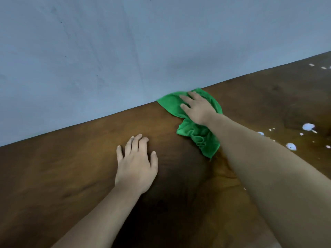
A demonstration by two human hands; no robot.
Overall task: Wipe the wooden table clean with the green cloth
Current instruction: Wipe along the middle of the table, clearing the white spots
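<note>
Pressing down on the green cloth (197, 135), the right hand (198, 110) lies palm down with its fingers straight and spread, not curled round the fabric. The cloth sits on the wooden desk (71, 167) at its far edge, against the pale blue wall (107, 51). One part is spread under the fingers; the rest trails back in bunched folds beside the forearm.

Judged from those folds, the cloth is light, soft and limp. It will hold no shape, will drag and bunch behind a push, and cannot break. A flat palm over the spread part seems the best hold, since it puts the most fabric against the wood. A pinch at one corner would likely let the rest flop. The trailing folds may want gathering under the palm.

The left hand (136, 163) rests flat on bare wood nearer the person, fingers relaxed and holding nothing, apparently as a brace.

To the right, well apart from the cloth, white blobs (308, 126) and specks lie on the desk, so that part appears not yet wiped. The wood shows a slight sheen there, so the cloth should slide easily.
</note>
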